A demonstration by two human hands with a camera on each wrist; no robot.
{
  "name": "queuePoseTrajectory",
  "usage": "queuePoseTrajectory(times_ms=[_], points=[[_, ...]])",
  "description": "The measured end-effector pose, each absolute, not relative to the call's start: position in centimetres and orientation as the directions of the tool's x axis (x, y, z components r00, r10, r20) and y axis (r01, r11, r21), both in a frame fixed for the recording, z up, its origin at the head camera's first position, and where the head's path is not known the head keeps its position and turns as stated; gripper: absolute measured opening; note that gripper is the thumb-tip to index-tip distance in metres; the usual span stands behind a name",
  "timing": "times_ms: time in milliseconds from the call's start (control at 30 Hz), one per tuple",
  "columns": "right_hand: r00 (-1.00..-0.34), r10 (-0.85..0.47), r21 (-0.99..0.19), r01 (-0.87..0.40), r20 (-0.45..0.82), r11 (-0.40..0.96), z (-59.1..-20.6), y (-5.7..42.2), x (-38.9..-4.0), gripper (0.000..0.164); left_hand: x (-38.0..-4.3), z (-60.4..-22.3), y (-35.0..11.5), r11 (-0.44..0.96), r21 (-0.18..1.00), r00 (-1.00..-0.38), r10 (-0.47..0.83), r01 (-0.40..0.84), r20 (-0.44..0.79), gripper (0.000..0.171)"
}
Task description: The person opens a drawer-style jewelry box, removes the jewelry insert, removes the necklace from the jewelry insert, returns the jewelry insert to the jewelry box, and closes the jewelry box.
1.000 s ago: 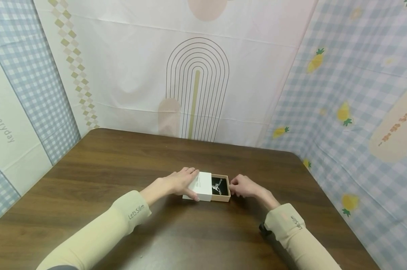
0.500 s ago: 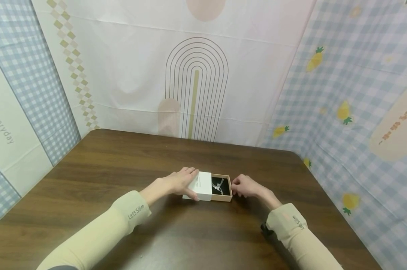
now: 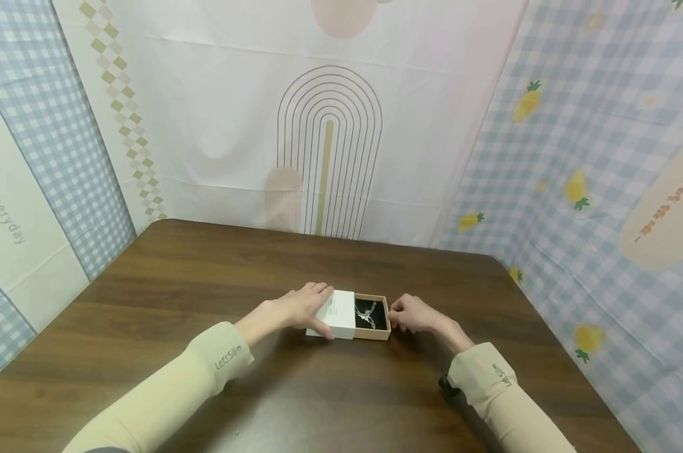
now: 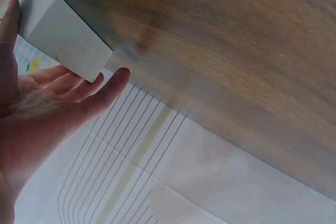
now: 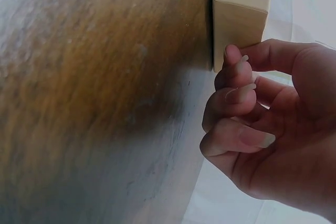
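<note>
A small white box sleeve (image 3: 343, 311) lies on the table with a tan inner drawer (image 3: 388, 334) drawn partway out of its right end. On the drawer's black lining rests a silver jewellery chain (image 3: 366, 315) with a pendant. My left hand (image 3: 304, 309) grips the sleeve, thumb on the near side and fingers on the far side; the left wrist view shows the sleeve (image 4: 68, 32) between them. My right hand (image 3: 414, 313) has its fingers curled at the drawer's outer end. In the right wrist view, thumb and forefinger pinch at the drawer's end wall (image 5: 239, 24); what lies between them is hidden.
The brown wooden table (image 3: 228, 264) extends around the box on all sides. A white printed cloth (image 3: 217, 113) hangs behind it. Blue checked cloths hang at the left (image 3: 81, 126) and right (image 3: 545, 189).
The right hand has shifted slightly right, and the drawer has slid a little further out of the sleeve, mostly in the first half second. The left hand has kept its place.
</note>
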State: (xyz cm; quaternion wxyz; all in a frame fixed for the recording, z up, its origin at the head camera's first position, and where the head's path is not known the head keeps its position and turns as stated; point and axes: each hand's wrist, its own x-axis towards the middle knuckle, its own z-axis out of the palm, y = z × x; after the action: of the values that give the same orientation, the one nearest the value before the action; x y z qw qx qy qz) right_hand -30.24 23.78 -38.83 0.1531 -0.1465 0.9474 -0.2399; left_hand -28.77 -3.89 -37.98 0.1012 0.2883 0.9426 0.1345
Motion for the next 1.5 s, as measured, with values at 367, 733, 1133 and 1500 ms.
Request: queuePoseTrajectory(times_ms=[367,733,1133,1500], points=[[-0.914,-0.404,-0.462,-0.373,0.034,0.805,-37.6,23.6,-30.0,0.008,-28.6,-37.7,-3.9,0.794,0.316,-0.81,0.576,0.52,-0.113,0.102],[-0.916,-0.389,-0.166,-0.371,-0.095,0.914,-36.9,20.7,-29.1,0.022,-28.5,-38.3,-3.8,0.794,0.324,-0.814,0.571,0.514,-0.109,0.102],[-0.925,-0.341,-0.161,-0.316,-0.165,0.935,-36.7,19.7,-29.8,0.013,-28.4,-37.9,-3.8,0.803,0.299,-0.82,0.564,0.516,-0.101,0.102],[-0.939,-0.325,-0.234,-0.294,-0.108,0.927,-37.2,20.4,-30.2,0.02,-28.4,-38.0,-3.8,0.794,0.302,-0.811,0.577,0.528,-0.098,0.1]])
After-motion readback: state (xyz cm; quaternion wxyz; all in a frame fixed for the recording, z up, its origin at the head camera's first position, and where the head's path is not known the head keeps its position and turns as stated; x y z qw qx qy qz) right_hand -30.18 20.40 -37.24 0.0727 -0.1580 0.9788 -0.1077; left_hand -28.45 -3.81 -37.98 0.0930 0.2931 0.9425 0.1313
